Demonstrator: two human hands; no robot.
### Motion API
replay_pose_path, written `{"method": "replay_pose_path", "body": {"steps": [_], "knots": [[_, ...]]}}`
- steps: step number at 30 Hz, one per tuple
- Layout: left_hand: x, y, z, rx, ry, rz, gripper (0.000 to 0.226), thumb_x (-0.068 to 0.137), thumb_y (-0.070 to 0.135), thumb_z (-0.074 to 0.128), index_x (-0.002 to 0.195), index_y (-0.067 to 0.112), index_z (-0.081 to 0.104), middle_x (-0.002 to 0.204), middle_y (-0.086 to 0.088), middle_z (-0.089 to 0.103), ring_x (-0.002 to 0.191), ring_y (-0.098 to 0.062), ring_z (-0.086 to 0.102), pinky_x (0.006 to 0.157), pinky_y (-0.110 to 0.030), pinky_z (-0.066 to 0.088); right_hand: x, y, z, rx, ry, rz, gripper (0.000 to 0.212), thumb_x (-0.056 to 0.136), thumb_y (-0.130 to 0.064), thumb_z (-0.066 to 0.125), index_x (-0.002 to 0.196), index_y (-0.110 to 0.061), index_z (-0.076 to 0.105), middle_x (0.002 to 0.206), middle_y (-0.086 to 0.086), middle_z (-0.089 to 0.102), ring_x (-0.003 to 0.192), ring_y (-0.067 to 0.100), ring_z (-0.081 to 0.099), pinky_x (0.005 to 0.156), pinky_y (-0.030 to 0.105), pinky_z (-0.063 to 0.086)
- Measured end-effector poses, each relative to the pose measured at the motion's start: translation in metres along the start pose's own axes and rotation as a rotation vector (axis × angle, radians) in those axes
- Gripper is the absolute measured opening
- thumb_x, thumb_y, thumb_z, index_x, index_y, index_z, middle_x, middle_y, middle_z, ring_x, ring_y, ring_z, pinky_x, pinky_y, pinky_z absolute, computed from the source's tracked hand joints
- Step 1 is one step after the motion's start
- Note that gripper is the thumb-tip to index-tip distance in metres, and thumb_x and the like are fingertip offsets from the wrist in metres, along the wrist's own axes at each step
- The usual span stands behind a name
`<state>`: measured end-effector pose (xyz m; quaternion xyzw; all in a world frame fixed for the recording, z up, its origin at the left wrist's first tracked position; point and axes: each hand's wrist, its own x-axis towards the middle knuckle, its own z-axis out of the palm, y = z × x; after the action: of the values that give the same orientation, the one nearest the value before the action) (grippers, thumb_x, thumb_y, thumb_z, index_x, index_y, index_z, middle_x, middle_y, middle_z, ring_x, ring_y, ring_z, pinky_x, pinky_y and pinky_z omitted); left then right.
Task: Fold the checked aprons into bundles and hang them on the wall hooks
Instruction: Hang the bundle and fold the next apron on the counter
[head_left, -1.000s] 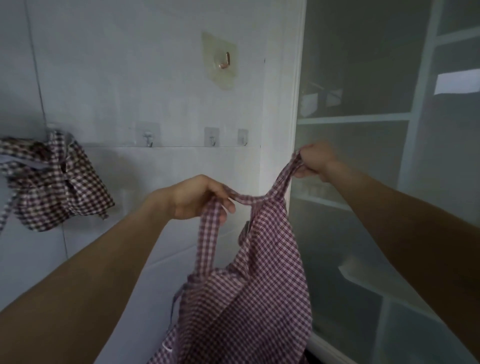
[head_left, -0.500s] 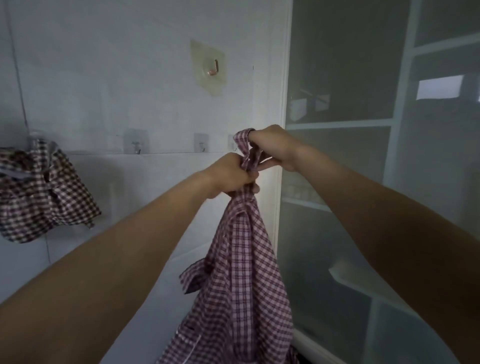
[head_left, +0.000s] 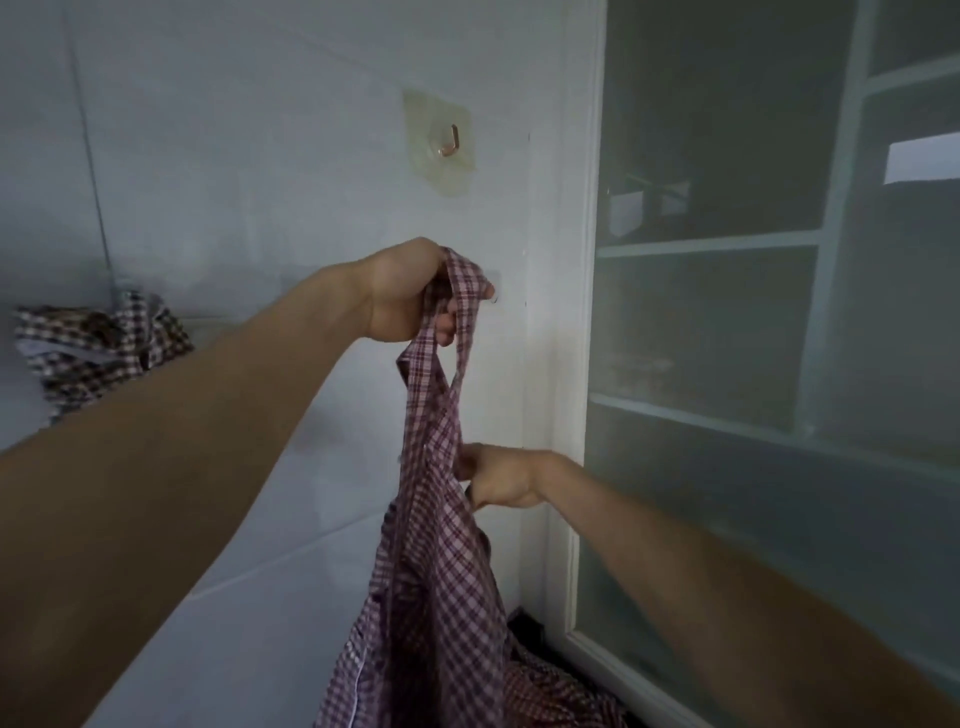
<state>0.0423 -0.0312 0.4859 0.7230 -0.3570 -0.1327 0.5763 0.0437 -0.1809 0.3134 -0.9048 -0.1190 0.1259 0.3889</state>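
A red-and-white checked apron (head_left: 439, 561) hangs in front of the white wall. My left hand (head_left: 410, 293) grips its gathered neck strap high up, right beside a small clear wall hook (head_left: 494, 297). Lower down, my right hand (head_left: 496, 478) holds the apron's right edge, its fingers partly hidden behind the cloth. A copper hook (head_left: 450, 140) on a clear pad sits higher on the wall. A bundled brown checked apron (head_left: 98, 348) hangs on the wall at the far left.
A white door frame (head_left: 582, 364) with frosted glass panels (head_left: 727, 322) stands immediately right of the apron. More checked cloth (head_left: 550, 691) lies low by the frame's base.
Both hands brought the strap ends together; now my left hand alone holds the strap up and my right hand has dropped down to the apron's body. The view swung left and closer.
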Motion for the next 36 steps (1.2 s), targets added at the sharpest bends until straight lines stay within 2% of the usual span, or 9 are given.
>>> {"method": "replay_pose_path", "body": {"steps": [6, 8, 11, 14, 18, 22, 27, 33, 36], "knots": [[-0.007, 0.005, -0.024, 0.111, -0.023, 0.033, 0.038, 0.102, 0.007, 0.031, 0.11, 0.003, 0.067, 0.068, -0.006, 0.063, 0.049, -0.016, 0.052, 0.043, -0.023, 0.033, 0.011, -0.002, 0.002, -0.409, 0.042, 0.074, 0.041, 0.091, -0.013, 0.071, 0.129, -0.002, 0.059, 0.12, 0.01, 0.062, 0.107, 0.026, 0.06, 0.094, 0.031, 0.052], [-0.007, -0.001, -0.036, 0.158, 0.018, 0.051, 0.039, 0.104, 0.011, 0.029, 0.109, 0.001, 0.066, 0.062, -0.005, 0.056, 0.045, -0.017, 0.044, 0.044, -0.025, 0.031, 0.005, 0.006, -0.018, -0.483, 0.083, 0.13, 0.024, 0.08, -0.032, 0.078, 0.09, -0.012, 0.07, 0.088, 0.0, 0.065, 0.077, 0.015, 0.061, 0.076, 0.026, 0.052], [-0.005, -0.012, -0.057, 0.155, 0.119, 0.043, 0.04, 0.104, 0.021, 0.035, 0.091, 0.006, 0.069, 0.054, -0.001, 0.037, 0.048, -0.015, 0.035, 0.049, -0.026, 0.032, -0.024, 0.015, -0.056, -0.435, 0.197, 0.208, 0.048, 0.071, -0.054, 0.084, 0.087, -0.01, 0.075, 0.085, 0.002, 0.074, 0.074, 0.014, 0.067, 0.077, 0.024, 0.053], [-0.003, -0.026, -0.072, 0.031, 0.251, 0.055, 0.037, 0.103, 0.018, 0.037, 0.08, 0.014, 0.065, 0.066, 0.0, 0.058, 0.066, -0.017, 0.052, 0.071, -0.036, 0.045, -0.053, 0.028, -0.097, -0.562, 0.395, 0.256, 0.045, 0.083, -0.052, 0.075, 0.069, -0.011, 0.064, 0.068, 0.001, 0.062, 0.067, 0.016, 0.059, 0.056, 0.019, 0.042], [-0.001, -0.049, -0.086, 0.05, 0.16, -0.21, 0.039, 0.107, 0.028, 0.032, 0.108, 0.003, 0.062, 0.112, -0.021, 0.063, 0.102, -0.04, 0.063, 0.092, -0.054, 0.05, -0.087, 0.045, -0.144, 0.0, 0.707, 0.321, 0.023, 0.096, -0.025, 0.066, 0.084, -0.006, 0.064, 0.074, 0.01, 0.066, 0.05, 0.017, 0.065, 0.048, 0.029, 0.057], [0.005, -0.062, -0.075, 0.006, -0.006, -0.392, 0.057, 0.106, 0.043, 0.028, 0.122, -0.004, 0.055, 0.119, -0.032, 0.064, 0.106, -0.046, 0.066, 0.093, -0.054, 0.05, -0.126, 0.029, -0.166, 0.35, 0.604, 0.38, 0.01, 0.099, -0.012, 0.058, 0.089, -0.01, 0.06, 0.066, 0.003, 0.066, 0.052, 0.014, 0.067, 0.064, 0.037, 0.061], [0.019, -0.059, -0.053, -0.176, 0.049, -0.292, 0.06, 0.107, 0.038, 0.02, 0.115, -0.006, 0.061, 0.108, -0.026, 0.07, 0.097, -0.037, 0.072, 0.08, -0.047, 0.061, -0.168, -0.001, -0.175, 0.402, 0.409, 0.328, 0.009, 0.08, -0.014, 0.068, 0.071, -0.011, 0.069, 0.062, 0.002, 0.061, 0.056, 0.016, 0.064, 0.066, 0.036, 0.063], [0.036, -0.038, -0.03, -0.565, 0.145, -0.057, 0.037, 0.106, 0.023, 0.027, 0.123, 0.003, 0.053, 0.121, -0.025, 0.066, 0.106, -0.041, 0.068, 0.095, -0.053, 0.052, -0.184, -0.025, -0.184, 0.681, 0.602, -0.12, 0.018, 0.082, -0.029, 0.066, 0.086, -0.011, 0.068, 0.08, 0.003, 0.075, 0.056, 0.006, 0.065, 0.057, 0.023, 0.057], [0.039, -0.026, -0.023, -0.585, 0.136, 0.013, 0.033, 0.103, 0.025, 0.037, 0.122, 0.005, 0.055, 0.126, -0.022, 0.064, 0.11, -0.039, 0.066, 0.102, -0.054, 0.047, -0.184, -0.039, -0.188, 0.708, 0.708, -0.288, 0.034, 0.085, -0.04, 0.063, 0.098, -0.009, 0.068, 0.092, 0.005, 0.074, 0.078, 0.013, 0.071, 0.071, 0.03, 0.06]]}}
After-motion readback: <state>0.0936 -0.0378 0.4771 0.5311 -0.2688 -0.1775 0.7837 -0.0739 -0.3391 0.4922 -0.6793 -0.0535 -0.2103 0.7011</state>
